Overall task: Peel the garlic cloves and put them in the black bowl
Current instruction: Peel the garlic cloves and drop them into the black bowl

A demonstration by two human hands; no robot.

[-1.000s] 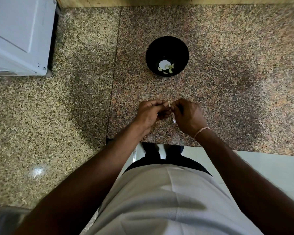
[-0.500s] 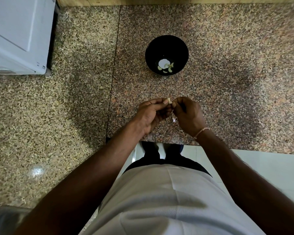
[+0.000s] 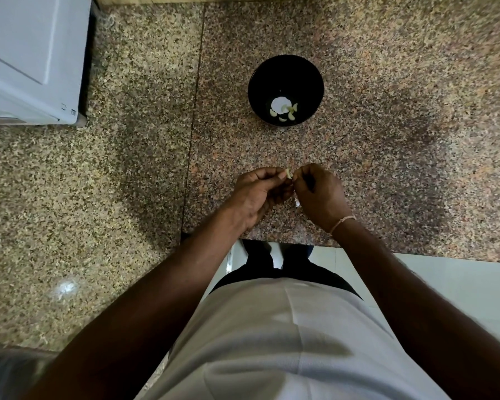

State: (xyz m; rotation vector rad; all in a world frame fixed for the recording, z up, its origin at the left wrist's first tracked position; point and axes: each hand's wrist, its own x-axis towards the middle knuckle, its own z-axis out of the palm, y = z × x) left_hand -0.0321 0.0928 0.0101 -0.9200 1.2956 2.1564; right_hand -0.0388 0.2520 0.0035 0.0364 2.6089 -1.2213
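Both hands, left and right, still pinch one clove between their fingertips above the desk, little changed from a second ago, peeling apparently unfinished, the bowl of peeled cloves well beyond them.
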